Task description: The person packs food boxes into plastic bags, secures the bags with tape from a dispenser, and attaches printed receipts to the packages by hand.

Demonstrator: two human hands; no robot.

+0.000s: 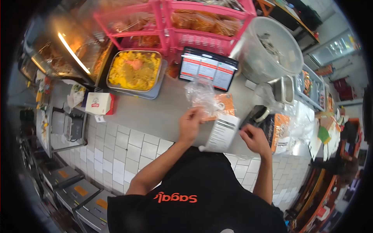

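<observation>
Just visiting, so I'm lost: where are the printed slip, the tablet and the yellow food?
Printed slip (pixel 222 134), head view: middle of its face.
Tablet (pixel 208 69), head view: middle of its screen.
Yellow food (pixel 134 76), head view: its top surface.

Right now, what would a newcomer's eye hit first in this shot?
Probably the pink racks along the back of the counter, and the bright yellow food left of the tablet. After those, the tablet's lit screen near the middle, then the white printed slip at the counter's near edge.
</observation>
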